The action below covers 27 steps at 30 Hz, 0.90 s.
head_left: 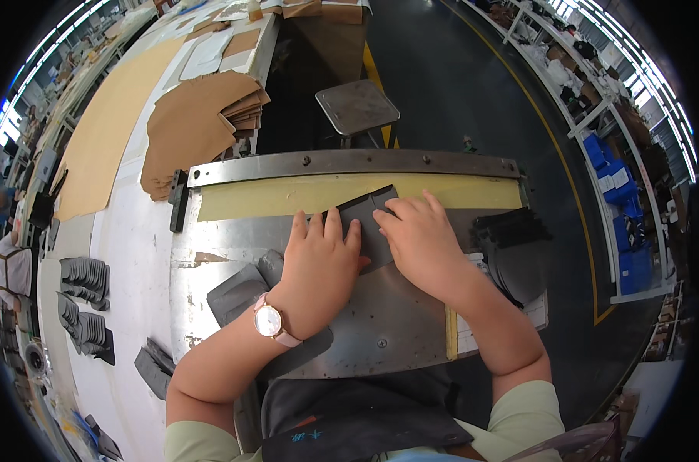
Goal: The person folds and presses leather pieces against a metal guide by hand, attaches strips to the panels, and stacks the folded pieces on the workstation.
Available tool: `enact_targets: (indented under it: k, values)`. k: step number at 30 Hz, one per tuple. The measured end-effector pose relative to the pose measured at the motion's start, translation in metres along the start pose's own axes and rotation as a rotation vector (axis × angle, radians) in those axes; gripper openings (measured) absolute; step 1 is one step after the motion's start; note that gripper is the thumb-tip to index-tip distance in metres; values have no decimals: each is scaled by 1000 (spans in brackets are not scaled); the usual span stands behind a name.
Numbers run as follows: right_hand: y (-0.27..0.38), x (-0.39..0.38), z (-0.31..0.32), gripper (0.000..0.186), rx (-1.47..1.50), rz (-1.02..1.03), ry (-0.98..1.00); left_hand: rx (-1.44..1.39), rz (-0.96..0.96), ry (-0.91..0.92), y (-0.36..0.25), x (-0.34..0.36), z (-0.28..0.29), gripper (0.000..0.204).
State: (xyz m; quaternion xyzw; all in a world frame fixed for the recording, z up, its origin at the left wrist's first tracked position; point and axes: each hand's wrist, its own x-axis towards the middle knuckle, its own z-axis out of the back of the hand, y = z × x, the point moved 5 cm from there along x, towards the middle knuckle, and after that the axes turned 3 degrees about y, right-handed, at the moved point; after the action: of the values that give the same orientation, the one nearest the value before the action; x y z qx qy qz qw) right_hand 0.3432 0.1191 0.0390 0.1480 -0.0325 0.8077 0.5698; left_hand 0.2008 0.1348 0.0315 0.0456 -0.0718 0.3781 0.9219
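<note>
A flat dark grey piece (377,245), like leather or fabric, lies on the metal plate (396,316) under both my hands. Along its upper edge runs a darker strip that looks folded or raised. My left hand (317,266) rests on the piece's left side, fingers spread and pointing away from me. With bent fingers, my right hand (425,242) grips the upper right part of the piece near that strip; its thumb is partly hidden. More grey pieces (238,294) lie beside and under my left wrist. To the right sits a pile of dark grey pieces (519,266).
A metal bar (357,163) crosses the plate's far side, with a yellow strip (257,199) before it. Stacked grey pieces (85,281) and brown card sheets (188,123) lie on the left table. Beyond are a stool (357,106) and, at right, shelves with blue bins (617,181).
</note>
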Motion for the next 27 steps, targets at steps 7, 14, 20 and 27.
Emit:
enact_targets:
  k: [7, 14, 20, 27]
  values:
    - [-14, 4, -3, 32, 11, -217, -15, 1, 8, 46, -7, -4, -5, 56]
    - [-14, 5, 7, 45, -148, -398, 80, 84, -44, 84, -12, -9, -15, 51]
    - [-20, -7, -3, 30, 19, -400, 192, 37, -81, 73, -17, 0, -12, 47]
    - [-39, -63, 92, 28, 663, -588, -109, -311, -260, -372, -17, 15, 40, 29]
